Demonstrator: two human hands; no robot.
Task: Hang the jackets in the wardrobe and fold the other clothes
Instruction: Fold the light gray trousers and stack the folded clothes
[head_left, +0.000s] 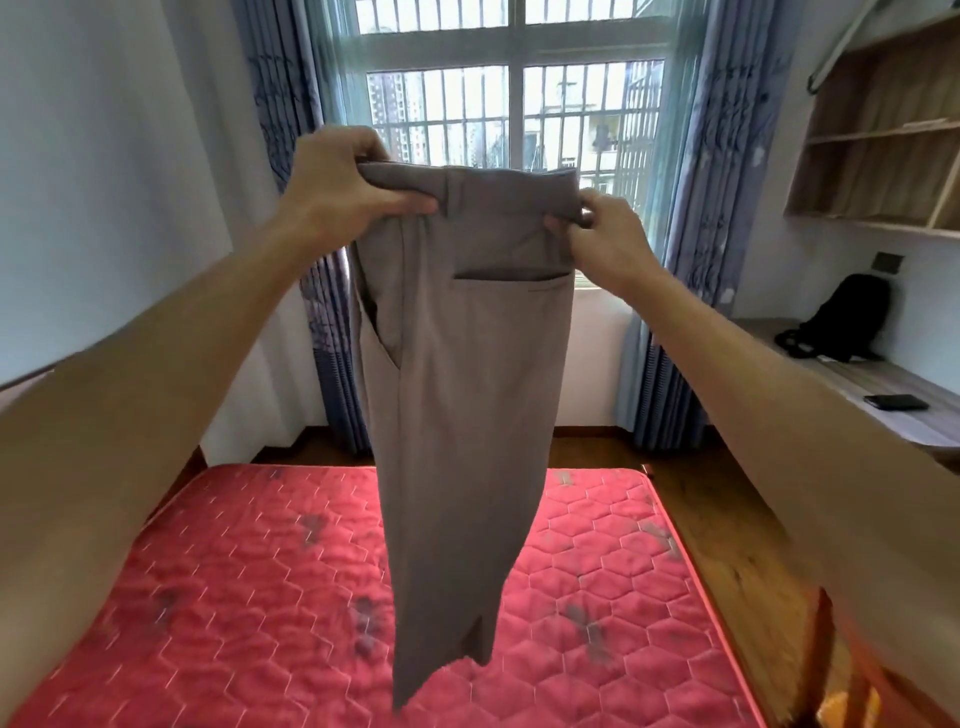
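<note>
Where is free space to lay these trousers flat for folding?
The red mattress is bare on both sides of the hanging grey trousers, held at the waistband by the left hand and right hand. The desk on the right carries a backpack and a phone.

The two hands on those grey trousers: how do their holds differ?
The left hand sits higher than the right hand. The left hand's thumb lies flat along the waistband of the trousers; the right hand pinches just its corner. Both hold the trousers up above the red mattress.
</note>
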